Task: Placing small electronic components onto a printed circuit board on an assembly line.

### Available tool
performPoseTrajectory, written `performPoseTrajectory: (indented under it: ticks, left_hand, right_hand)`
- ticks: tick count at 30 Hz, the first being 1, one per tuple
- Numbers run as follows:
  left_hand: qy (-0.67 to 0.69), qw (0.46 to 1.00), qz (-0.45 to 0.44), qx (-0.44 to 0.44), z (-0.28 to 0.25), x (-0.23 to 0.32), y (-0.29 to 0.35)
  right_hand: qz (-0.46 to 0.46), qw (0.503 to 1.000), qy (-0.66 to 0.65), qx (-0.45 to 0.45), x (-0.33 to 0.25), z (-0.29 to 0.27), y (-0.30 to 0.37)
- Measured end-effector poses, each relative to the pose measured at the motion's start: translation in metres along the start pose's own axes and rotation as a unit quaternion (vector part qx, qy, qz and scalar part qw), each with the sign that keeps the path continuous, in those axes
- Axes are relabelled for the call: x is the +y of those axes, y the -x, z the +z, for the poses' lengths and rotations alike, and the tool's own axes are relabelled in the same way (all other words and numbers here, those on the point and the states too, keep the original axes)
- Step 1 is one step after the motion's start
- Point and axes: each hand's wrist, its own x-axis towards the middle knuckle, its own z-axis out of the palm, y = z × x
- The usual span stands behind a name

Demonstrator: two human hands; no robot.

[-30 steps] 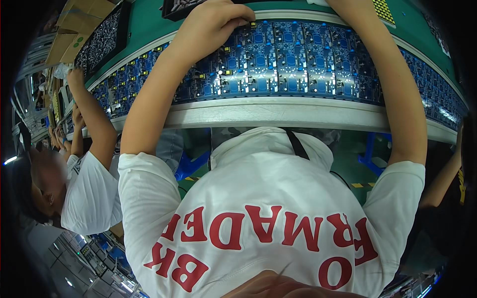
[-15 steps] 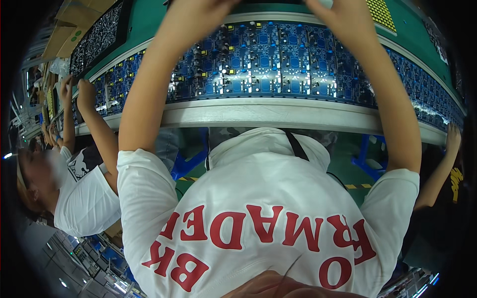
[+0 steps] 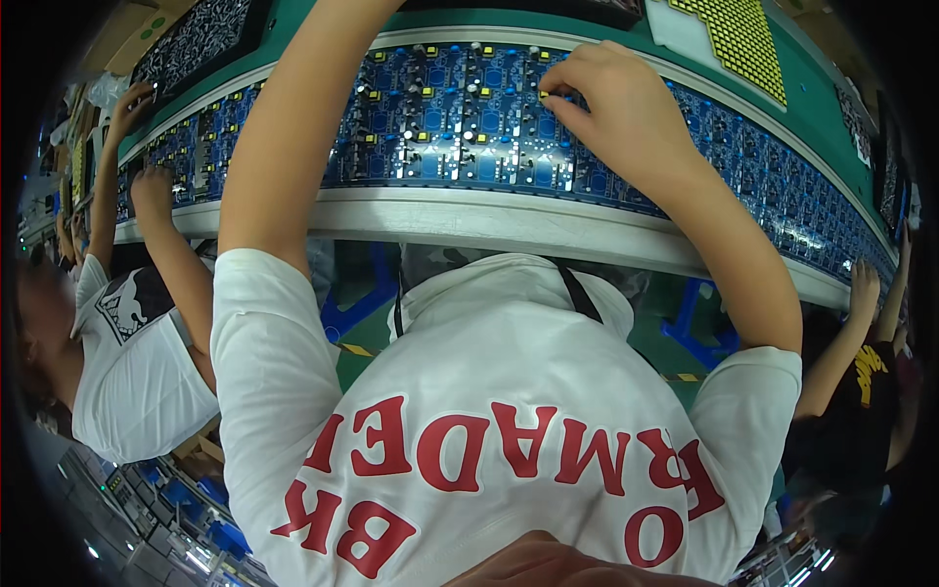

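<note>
A row of blue circuit boards [image 3: 440, 117] runs left to right in front of me, dotted with small white, blue and yellow parts. Over the middle of that row is my right hand [image 3: 618, 108], its thumb and index finger pinched together. A small yellow component [image 3: 544, 95] shows at those fingertips, right against the board surface. Beyond the boards, my left forearm [image 3: 298, 127] reaches up and out past the top edge, so the left hand itself is out of sight near a dark tray [image 3: 567, 12].
A pale sheet with yellow components [image 3: 738, 44] lies at the far right on the green bench. Far left stands a black tray of small dark parts [image 3: 201, 49]. A pale rail [image 3: 489, 215] borders the boards. Co-workers' hands [image 3: 152, 196] work at the left, others [image 3: 863, 289] at the right.
My right hand has come back from the far side to the boards and now pinches at one. My left hand has gone out past the top edge. The boards' view has shifted.
</note>
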Motion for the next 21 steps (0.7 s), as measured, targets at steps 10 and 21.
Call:
performPoseTrajectory:
  ticks: [10, 21]
  left_hand:
    - [0.187, 0.978, 0.021, 0.089, -0.02, 0.007, 0.022]
    - [0.319, 0.941, -0.082, -0.083, -0.086, 0.055, 0.076]
  right_hand:
    - [-0.043, 0.998, 0.041, 0.034, -0.002, 0.007, 0.001]
    - [0.009, 0.999, -0.034, 0.026, 0.008, -0.005, 0.001]
